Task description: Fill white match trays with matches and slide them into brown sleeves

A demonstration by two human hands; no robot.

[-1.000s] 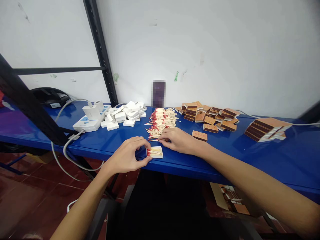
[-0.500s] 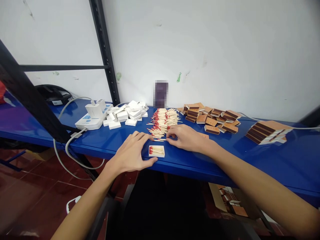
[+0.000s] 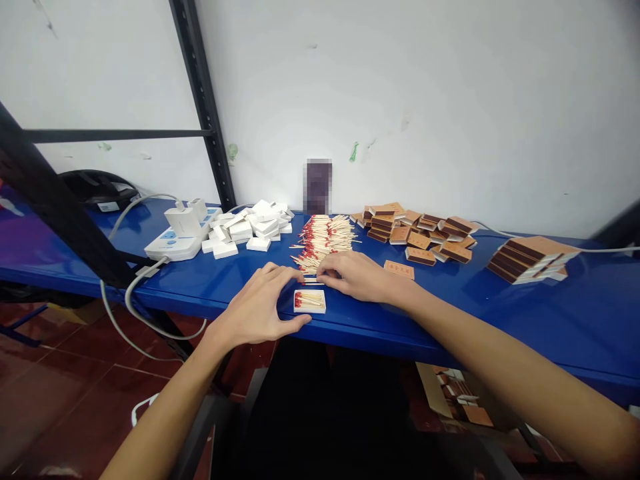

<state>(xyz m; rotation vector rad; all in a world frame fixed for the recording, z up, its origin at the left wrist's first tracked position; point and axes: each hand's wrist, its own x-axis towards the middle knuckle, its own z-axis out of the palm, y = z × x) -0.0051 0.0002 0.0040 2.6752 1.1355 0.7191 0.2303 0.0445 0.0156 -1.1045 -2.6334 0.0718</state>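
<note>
A small white matchbox tray (image 3: 310,309) with several red-tipped matches in it lies near the shelf's front edge. My left hand (image 3: 257,303) curves around the tray's left side, thumb spread from the fingers. Its index fingertip is at the red heads of a few loose matches (image 3: 313,281) just behind the tray. At their plain ends, my right hand (image 3: 355,275) has thumb and fingers pinched together; the fingertips partly hide the match ends. Behind both hands spreads a heap of loose matches (image 3: 327,237), heads mostly to the left.
White empty trays (image 3: 260,223) are piled at back left beside a power strip (image 3: 175,247). Brown matchbox sleeves (image 3: 420,240) lie at back right, one sleeve (image 3: 399,269) nearer. Stacked matchboxes (image 3: 530,259) stand far right. A black upright post (image 3: 200,93) rises at left.
My right hand has shifted left along the loose matches, closer to the left fingertips, uncovering more of a single sleeve. My left hand stays around the tray. The camera view has shifted slightly.
</note>
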